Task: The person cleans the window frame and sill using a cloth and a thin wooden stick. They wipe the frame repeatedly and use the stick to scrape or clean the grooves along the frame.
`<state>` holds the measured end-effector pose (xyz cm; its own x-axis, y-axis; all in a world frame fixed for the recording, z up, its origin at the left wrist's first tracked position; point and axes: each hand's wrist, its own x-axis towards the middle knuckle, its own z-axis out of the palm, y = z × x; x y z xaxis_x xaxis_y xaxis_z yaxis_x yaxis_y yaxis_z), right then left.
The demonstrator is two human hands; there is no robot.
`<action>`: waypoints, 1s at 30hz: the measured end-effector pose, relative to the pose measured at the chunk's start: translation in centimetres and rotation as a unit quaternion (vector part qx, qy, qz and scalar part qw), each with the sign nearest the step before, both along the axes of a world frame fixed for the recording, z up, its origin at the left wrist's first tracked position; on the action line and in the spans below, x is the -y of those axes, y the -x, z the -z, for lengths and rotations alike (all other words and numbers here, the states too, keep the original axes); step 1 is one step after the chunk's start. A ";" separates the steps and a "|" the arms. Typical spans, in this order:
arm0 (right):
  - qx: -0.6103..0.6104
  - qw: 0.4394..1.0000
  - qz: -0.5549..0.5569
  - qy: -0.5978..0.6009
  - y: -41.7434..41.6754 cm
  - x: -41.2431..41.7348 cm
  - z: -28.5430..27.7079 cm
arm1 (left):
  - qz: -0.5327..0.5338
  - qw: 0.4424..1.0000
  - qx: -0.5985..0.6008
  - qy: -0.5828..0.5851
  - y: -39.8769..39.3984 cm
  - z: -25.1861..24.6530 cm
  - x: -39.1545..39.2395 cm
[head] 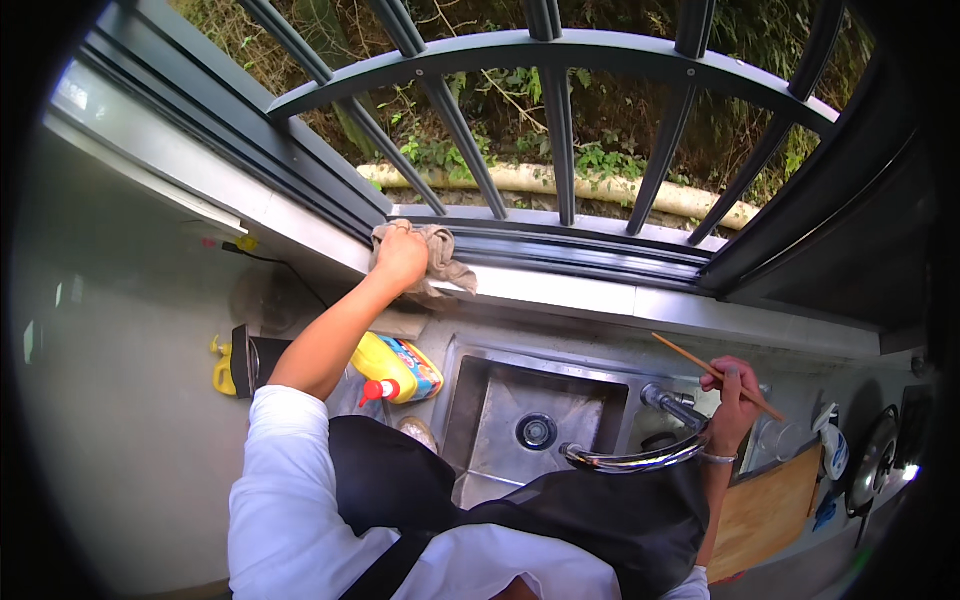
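My left hand [402, 256] grips a crumpled beige cloth [444, 251] at the left corner of the window. The cloth lies over the end of the dark sliding-window track [570, 255] and hangs onto the pale sill [555, 291]. To the right of the sink, my right hand [733, 394] holds a thin wooden chopstick [688, 354] slantwise, its far end pointing up and left toward the sill. Below that hand a curved chrome faucet [637, 459] reaches over the stainless steel sink [491, 360]. The fingertips of my left hand are partly hidden in the cloth.
Dark metal bars [556, 135] guard the window opening. A yellow bottle with a red cap [401, 373] stands left of the sink. At the right are a wooden cutting board [769, 510], a spray bottle [831, 441] and a pan lid [874, 457]. A black cable [289, 270] runs by the left wall.
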<state>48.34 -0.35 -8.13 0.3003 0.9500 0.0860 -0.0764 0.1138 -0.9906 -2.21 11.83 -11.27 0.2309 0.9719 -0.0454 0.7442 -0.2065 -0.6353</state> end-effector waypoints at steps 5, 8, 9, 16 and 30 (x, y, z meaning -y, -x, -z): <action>0.025 1.000 -0.002 0.001 -0.3 -0.5 -0.3 | -0.061 0.995 0.013 0.072 3.6 -1.1 -0.6; 0.006 1.000 -0.004 -0.013 -0.2 -0.3 -0.7 | -0.101 0.993 -0.003 0.055 3.3 -1.9 -0.7; 0.005 1.000 -0.003 -0.008 -0.2 0.1 -0.4 | -0.088 0.994 0.064 0.013 2.9 -2.2 -0.2; 0.008 1.000 0.009 0.000 -0.4 -0.1 0.3 | -0.063 0.833 0.548 0.043 -4.1 -6.7 6.7; -0.059 0.995 -0.067 -0.051 0.5 -0.7 -2.6 | -0.054 0.539 0.753 0.373 -11.8 -9.6 9.6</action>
